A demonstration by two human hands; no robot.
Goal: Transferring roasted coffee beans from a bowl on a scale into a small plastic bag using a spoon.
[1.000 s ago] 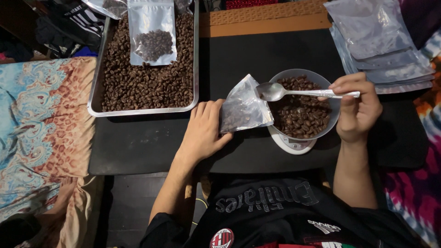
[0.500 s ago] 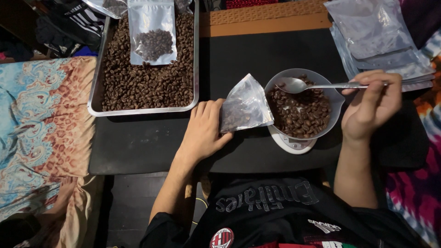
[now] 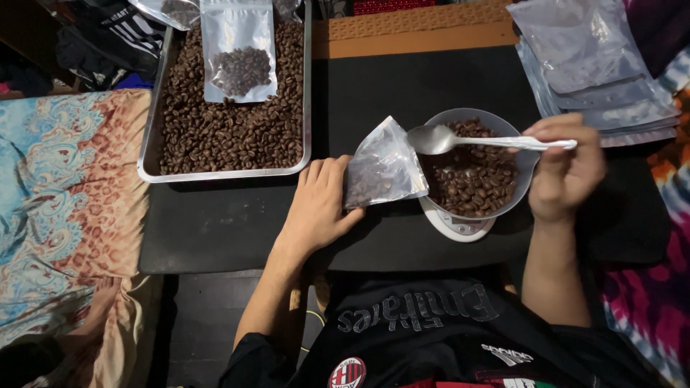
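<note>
Metal spoon [image 3: 460,140] pinched in right hand [image 3: 564,169] grip.

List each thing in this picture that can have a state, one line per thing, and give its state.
left hand: holding the small pouch
small pouch: partly filled with beans, tilted against the bowl
right hand: gripping the spoon handle
spoon: level over the bowl, no beans visible in it
bowl: holding beans, on a scale
tray: full of beans
pouch on tray: partly filled, lying flat

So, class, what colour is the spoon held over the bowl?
Silver: the spoon is shiny metal, best seen in the head view.
</note>
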